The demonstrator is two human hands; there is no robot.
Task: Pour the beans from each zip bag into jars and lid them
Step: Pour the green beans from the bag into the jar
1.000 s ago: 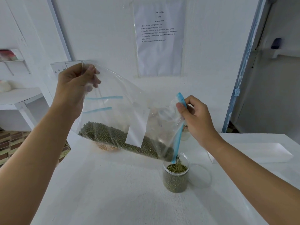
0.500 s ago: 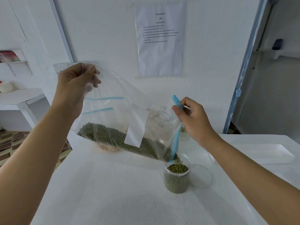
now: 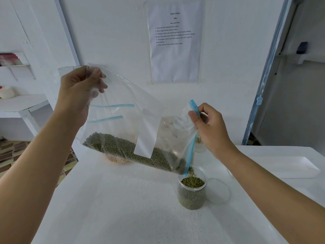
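A clear zip bag (image 3: pixel 128 120) with a blue zip strip and a white label hangs tilted above the table, with green beans (image 3: pixel 126 150) lying along its lower edge. My left hand (image 3: pixel 79 92) pinches the bag's raised bottom corner. My right hand (image 3: pixel 209 127) pinches the blue zip edge at the mouth. The mouth's low corner sits over a clear open jar (image 3: pixel 192 188), and green beans are falling into it. The jar is nearly full. Its clear lid (image 3: pixel 219 191) lies flat on the table just right of it.
Behind the held bag another bag with pale orange beans (image 3: pixel 116 160) lies on the white table (image 3: pixel 123 208). A small clear jar (image 3: pixel 199 145) stands behind my right hand. A white tray (image 3: pixel 281 166) sits at the right. A printed sheet hangs on the wall.
The bag has stayed tilted over the jar while beans keep running out. My right hand has shifted slightly on the zip edge, and the bean level in the jar has risen a little.
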